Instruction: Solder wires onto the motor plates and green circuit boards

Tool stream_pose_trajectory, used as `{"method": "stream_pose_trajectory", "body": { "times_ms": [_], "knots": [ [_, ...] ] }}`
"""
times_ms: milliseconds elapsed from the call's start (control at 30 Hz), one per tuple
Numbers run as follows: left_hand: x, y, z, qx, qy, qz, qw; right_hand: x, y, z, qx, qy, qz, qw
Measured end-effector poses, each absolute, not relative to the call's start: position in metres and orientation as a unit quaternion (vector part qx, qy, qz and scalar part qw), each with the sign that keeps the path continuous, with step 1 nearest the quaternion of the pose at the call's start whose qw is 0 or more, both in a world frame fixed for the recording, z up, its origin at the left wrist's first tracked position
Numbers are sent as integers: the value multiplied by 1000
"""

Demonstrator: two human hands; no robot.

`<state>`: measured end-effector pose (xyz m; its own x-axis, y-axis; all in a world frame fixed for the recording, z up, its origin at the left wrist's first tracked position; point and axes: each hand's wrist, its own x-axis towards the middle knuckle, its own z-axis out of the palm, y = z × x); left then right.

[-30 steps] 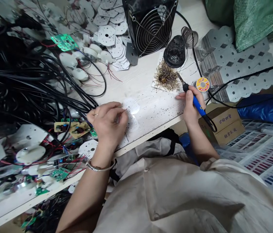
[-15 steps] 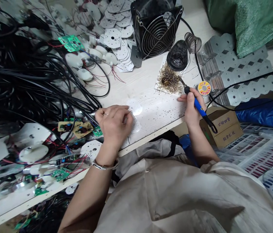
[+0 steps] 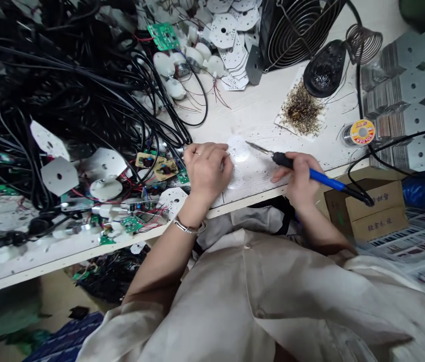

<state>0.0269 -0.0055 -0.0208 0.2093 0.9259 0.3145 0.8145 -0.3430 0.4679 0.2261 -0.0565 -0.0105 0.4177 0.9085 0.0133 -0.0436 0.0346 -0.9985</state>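
My right hand (image 3: 303, 181) grips a blue-handled soldering iron (image 3: 325, 179). Its metal tip points left, above a pale, brightly lit round piece (image 3: 238, 149) on the bench. My left hand (image 3: 210, 168) is closed at the bench, with the fingertips curled under. What it pinches is hidden by the hand itself. Black cables (image 3: 167, 110) run up to the left fingers. Small tan circuit boards (image 3: 164, 170) and a white perforated plate (image 3: 173, 201) lie left of that hand.
A black fan (image 3: 299, 32) stands at the back, near an iron holder with a dark bowl (image 3: 324, 70) and coil. Dross covers a white pad (image 3: 301, 110). A solder spool (image 3: 363, 131) and stacked metal plates (image 3: 416, 90) lie right. A cardboard box (image 3: 378, 206) sits below the bench edge.
My right hand has brought the iron's tip leftward from the dross-covered pad toward my left hand. My left hand stays closed at the same spot on the bench. The camera view has shifted.
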Motion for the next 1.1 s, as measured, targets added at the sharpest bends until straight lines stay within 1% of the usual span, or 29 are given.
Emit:
{"method": "stream_pose_trajectory", "body": {
  "times_ms": [100, 300, 633, 767, 967, 1100],
  "knots": [
    [27, -5, -20, 775, 561, 274, 100, 213, -56, -14, -577, -375, 429, 585],
    [27, -5, -19, 768, 566, 270, 132, 212, -50, -12, -571, -385, 461, 560],
    [23, -4, -19, 788, 553, 245, 116, 215, -46, -21, -563, -389, 459, 566],
    [21, -2, -19, 799, 541, 234, 118, 215, -44, -20, -556, -380, 478, 564],
    [19, -1, -17, 809, 534, 226, 98, 215, -44, -16, -570, -376, 493, 539],
    [19, -1, -17, 813, 526, 236, 84, 215, -44, -15, -563, -363, 501, 548]
  ]
}}
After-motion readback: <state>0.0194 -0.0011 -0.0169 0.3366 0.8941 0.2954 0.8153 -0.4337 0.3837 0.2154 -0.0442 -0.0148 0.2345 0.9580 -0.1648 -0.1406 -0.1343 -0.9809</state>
